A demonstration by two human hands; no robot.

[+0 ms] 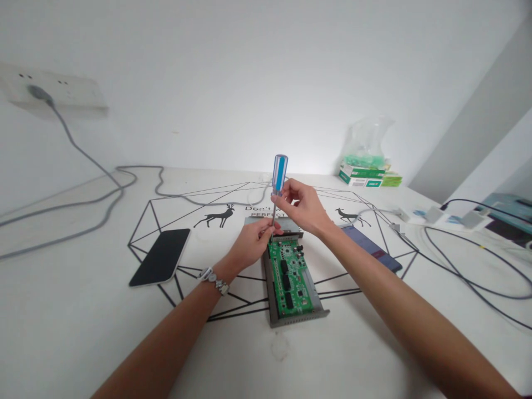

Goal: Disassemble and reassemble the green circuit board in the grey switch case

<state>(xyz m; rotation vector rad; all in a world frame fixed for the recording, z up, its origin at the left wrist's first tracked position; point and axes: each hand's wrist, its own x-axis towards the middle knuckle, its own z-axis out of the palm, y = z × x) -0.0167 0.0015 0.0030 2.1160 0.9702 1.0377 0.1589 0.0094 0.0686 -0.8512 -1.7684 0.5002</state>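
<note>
A green circuit board (293,277) lies in a grey metal tray (272,299) on the white table. My right hand (301,205) holds a screwdriver (280,173) with a blue and clear handle, upright, its shaft pointing down at the far left corner of the board. The fingers close round the lower end of the handle. At that corner my left hand (253,241) is closed, thumb and fingers pinched around the lower shaft. Whether it also holds a small part cannot be made out. The screwdriver's tip is hidden by the left fingers.
A black phone (161,257) lies at the left, another phone (372,248) beyond my right forearm. Green and white boxes (361,176) under a plastic bag stand at the back right. A power strip (444,217) and cables lie right; a grey cable (183,197) crosses the left and back.
</note>
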